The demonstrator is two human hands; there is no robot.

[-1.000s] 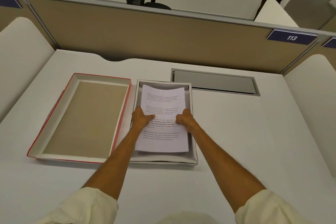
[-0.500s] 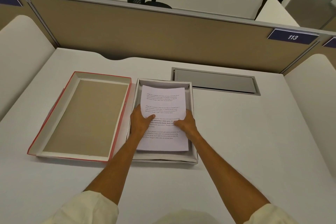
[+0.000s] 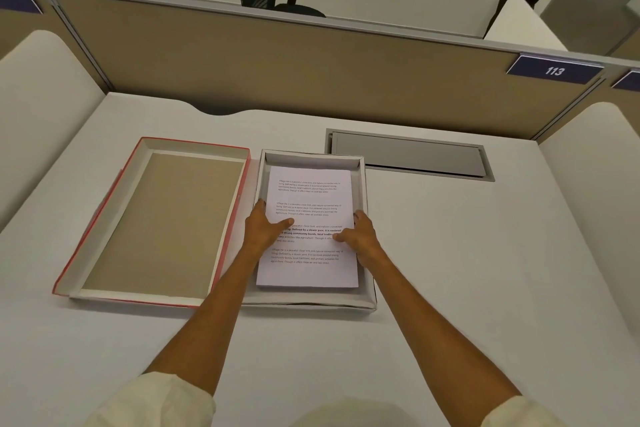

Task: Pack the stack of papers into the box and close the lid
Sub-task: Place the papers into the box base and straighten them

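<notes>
Inside the box the papers now lie flat, lowered from a second ago; left hand and right hand rest on the sheet's sides, fingers loosely curled, thumbs on top, gripping little. Lid waits open, just left

Left hand: bare, no ring or watch seen.
Right hand: bare, likewise plain.
Forearms: uncovered to near the elbow.
Sleeves: cream cloth, loose, pushed up, softly creased at both cuffs.
</notes>
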